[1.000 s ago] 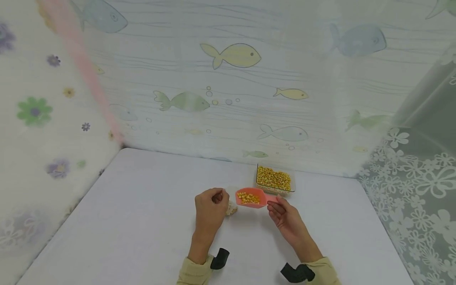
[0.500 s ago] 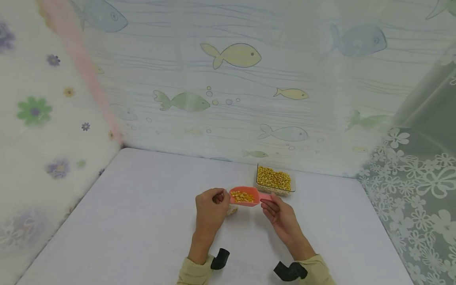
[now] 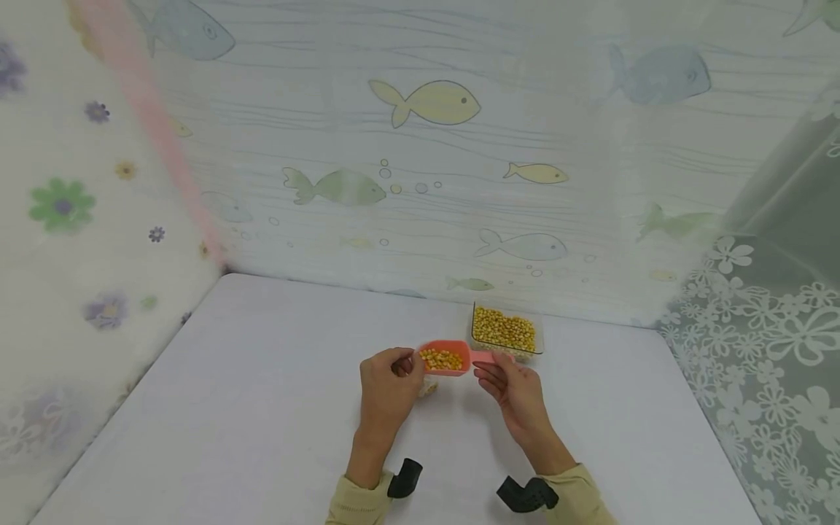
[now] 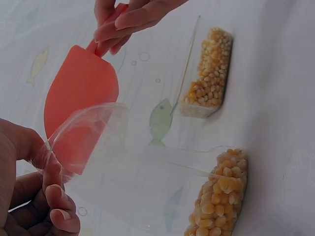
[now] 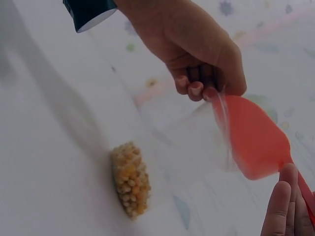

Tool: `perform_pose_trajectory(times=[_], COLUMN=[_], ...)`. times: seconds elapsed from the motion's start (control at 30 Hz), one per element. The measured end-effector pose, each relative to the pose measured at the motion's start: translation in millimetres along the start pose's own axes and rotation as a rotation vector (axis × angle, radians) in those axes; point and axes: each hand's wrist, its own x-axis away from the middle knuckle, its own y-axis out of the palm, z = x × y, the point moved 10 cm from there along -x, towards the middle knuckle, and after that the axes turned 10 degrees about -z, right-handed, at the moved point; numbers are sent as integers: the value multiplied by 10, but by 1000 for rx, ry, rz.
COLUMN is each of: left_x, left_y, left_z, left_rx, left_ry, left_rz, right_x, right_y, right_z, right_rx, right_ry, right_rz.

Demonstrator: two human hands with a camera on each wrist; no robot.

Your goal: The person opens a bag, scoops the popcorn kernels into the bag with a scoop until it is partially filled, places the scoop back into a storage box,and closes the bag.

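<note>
Near the bottom middle of the head view, the left hand pinched the rim of a clear plastic bag and held its mouth open. Some yellow corn already lay at the bottom of the bag, low on the right of the left wrist view. Just to the right, the right hand gripped the handle of an orange scoop with its fingers curled round it. The scoop was full of corn kernels, and its front edge was right at the bag's mouth, beside the left thumb. Farther back on the white table, up and right of the scoop, stood a clear box of corn kernels.
</note>
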Motion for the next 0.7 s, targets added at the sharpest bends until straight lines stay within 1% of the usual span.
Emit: perform_pose_trajectory(times=[0.1, 0.3, 0.53, 0.7], left_x=[-3, -10, -15, -10], left_y=[-4, -2, -9, -8], left_z=[3, 14, 37, 34], left_rx=[-1, -5, -3, 2], left_ry=[0, -2, 3, 3], left_rz=[1, -4, -2, -2], right_x=[-1, 19, 70, 133], right_y=[6, 43, 171, 270], right_z=[-38, -178, -382, -501], right_rx=[48, 197, 375, 467], right_ry=[-17, -83, -177, -241], right_rz=[14, 43, 26, 10])
